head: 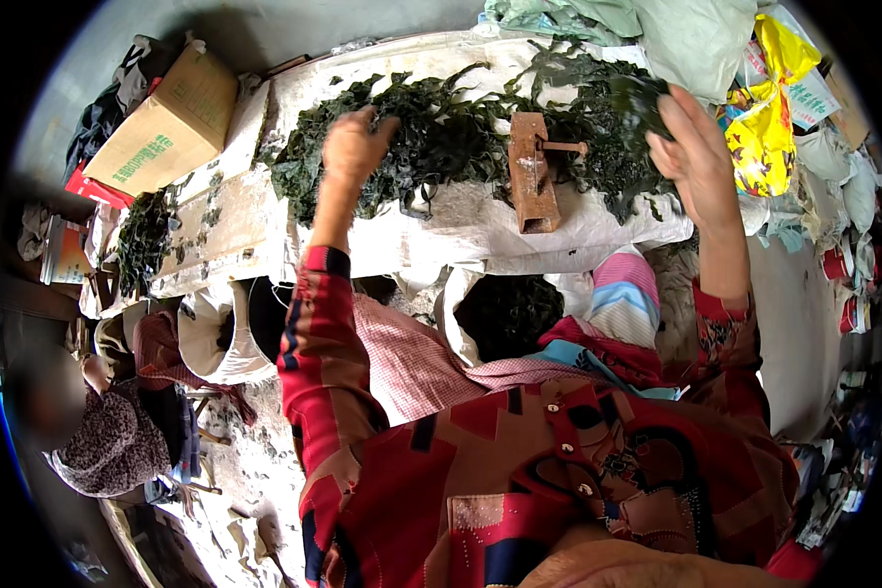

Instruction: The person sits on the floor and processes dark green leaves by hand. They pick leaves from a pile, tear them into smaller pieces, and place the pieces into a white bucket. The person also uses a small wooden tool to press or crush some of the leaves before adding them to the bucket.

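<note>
Dark green dried seaweed (441, 147) is heaped along a table covered with white woven sheeting (441, 239). Over the heap's left part is my left hand (354, 147), thumb and fingers apart, with nothing visible in it. At the right end, my right hand (694, 151) grips a blurred seaweed frond (636, 103) between thumb and fingers. Between my hands a rusty square metal tube (533, 180) with a bolt through its side rests at the heap's front edge. Below the table edge, an open white sack (457, 312) holds more dark seaweed.
A cardboard box (165, 121) stands at the back left, near a smaller seaweed clump (143, 242). Pale plastic bags (694, 44) and a yellow bag (768, 140) crowd the right. Another person (114, 434) sits at the left beside an open sack (207, 331).
</note>
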### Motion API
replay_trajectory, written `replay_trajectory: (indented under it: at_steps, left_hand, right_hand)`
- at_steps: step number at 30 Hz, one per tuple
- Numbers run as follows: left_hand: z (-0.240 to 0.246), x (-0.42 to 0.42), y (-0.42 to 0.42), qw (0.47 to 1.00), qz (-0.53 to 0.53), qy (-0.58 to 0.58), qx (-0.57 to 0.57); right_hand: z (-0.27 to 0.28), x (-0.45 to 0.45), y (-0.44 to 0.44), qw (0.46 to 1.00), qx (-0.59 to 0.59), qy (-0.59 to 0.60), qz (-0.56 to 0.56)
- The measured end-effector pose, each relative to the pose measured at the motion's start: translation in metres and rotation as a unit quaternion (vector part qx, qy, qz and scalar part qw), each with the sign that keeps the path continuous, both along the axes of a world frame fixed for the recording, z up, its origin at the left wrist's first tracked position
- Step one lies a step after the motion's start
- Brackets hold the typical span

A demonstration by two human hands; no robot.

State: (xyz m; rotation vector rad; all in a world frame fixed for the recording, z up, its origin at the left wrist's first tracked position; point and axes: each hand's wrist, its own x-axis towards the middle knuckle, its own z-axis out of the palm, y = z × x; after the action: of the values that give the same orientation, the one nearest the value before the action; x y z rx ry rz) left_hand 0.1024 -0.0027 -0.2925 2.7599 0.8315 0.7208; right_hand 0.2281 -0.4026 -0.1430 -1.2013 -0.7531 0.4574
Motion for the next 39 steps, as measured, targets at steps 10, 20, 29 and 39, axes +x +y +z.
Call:
replay_trajectory:
  at_steps: [10,20,29,39]
  left_hand:
    - [-0.064,0.086,-0.057,0.968,-0.217,-0.005,-0.128]
    - [0.075,0.031,0.005,0.797,-0.188,-0.25,-0.516]
    - [0.182,0.002,0.059,0.811,-0.193,-0.336,-0.437]
    - [0.202,-0.016,0.074,0.922,-0.21,-0.205,-0.255]
  right_hand:
    - [-0.064,-0.022,-0.07,0.988,-0.037,0.108,-0.1]
    - [-0.09,-0.033,-0.081,0.984,-0.054,0.159,-0.061]
    - [-0.066,-0.043,-0.066,0.988,-0.153,-0.013,-0.01]
    - [-0.039,-0.062,-0.054,0.942,-0.224,-0.247,0.027]
